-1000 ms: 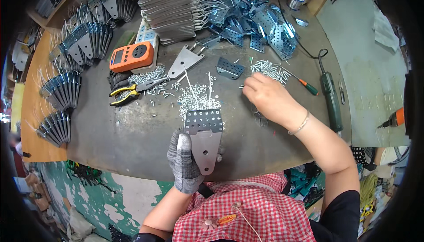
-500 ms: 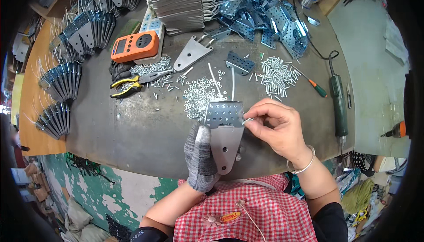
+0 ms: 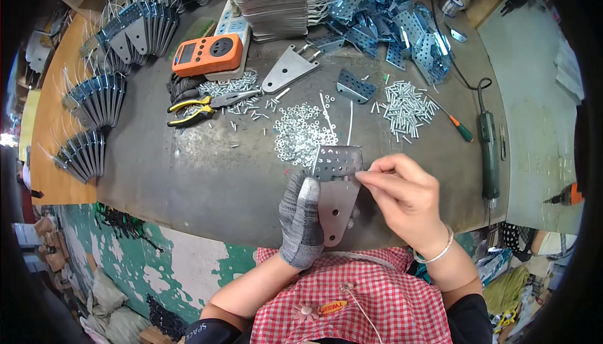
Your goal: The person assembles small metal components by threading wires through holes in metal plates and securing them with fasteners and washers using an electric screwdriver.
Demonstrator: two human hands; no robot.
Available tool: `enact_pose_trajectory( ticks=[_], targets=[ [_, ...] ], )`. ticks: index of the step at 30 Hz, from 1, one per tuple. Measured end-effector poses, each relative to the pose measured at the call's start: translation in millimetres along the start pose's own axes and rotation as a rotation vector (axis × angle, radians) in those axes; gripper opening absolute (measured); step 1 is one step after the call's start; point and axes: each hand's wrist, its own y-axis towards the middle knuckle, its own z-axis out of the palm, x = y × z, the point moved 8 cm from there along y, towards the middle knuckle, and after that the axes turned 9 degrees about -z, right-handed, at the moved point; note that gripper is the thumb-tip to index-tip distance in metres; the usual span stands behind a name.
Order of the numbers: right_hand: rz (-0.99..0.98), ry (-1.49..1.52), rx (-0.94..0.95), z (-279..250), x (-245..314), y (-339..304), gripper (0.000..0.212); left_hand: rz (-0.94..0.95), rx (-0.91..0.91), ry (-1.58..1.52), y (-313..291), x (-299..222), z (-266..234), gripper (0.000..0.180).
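Note:
My left hand (image 3: pixel 300 221), in a grey knitted glove, is closed round the left side of a flat grey tapered plate (image 3: pixel 335 198) with two holes near its narrow end. Across the plate's wide far end sits a perforated metal bracket (image 3: pixel 338 162). White wires (image 3: pixel 350 123) stick out beyond it. My bare right hand (image 3: pixel 407 196) pinches at the bracket's right edge. The small screw seen there a moment ago is mostly hidden by the fingertips. Just beyond the bracket lies a heap of nuts (image 3: pixel 300 135).
Screws (image 3: pixel 408 110) are heaped to the right, beside a screwdriver (image 3: pixel 461 128) and a green soldering iron (image 3: pixel 488 155). Pliers (image 3: pixel 201 107), an orange meter (image 3: pixel 207 55), another tapered plate (image 3: pixel 290 69) and a loose perforated bracket (image 3: pixel 355 86) lie farther back. Blue brackets (image 3: pixel 364 24) pile up behind.
My right hand has brought the screw against the bracket's right edge. The view has shifted, so the whole bench appears farther right.

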Motion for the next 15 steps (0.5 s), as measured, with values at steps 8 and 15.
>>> enact_pose_trajectory(
  ticks=[8,15],
  targets=[
    [-0.104,0.113,-0.122,-6,22,9,0.019,0.097,0.053,0.093,-16,-12,23,0.034],
    [-0.308,-0.226,-0.087,-11,32,-2,0.032,0.100,0.223,0.029,-15,-7,44,0.036]
  ],
)
